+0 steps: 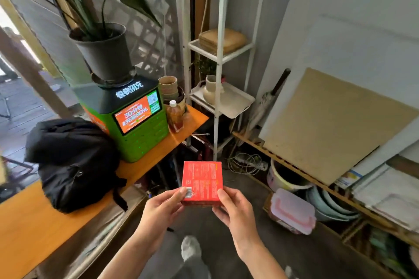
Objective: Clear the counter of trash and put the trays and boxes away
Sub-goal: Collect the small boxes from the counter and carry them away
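Head view shows left hand (162, 207) and right hand (235, 210) both pinching a red box (201, 182) by its near corners, in mid-air right of the orange counter (34, 226). That fingertip hold looks light; I judge the box could slip and drop to the floor.

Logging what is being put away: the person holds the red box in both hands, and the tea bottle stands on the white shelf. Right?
Not quite. The head view shows the tea bottle standing on the orange counter, beside the white shelf. The left hand and right hand do hold the red box.
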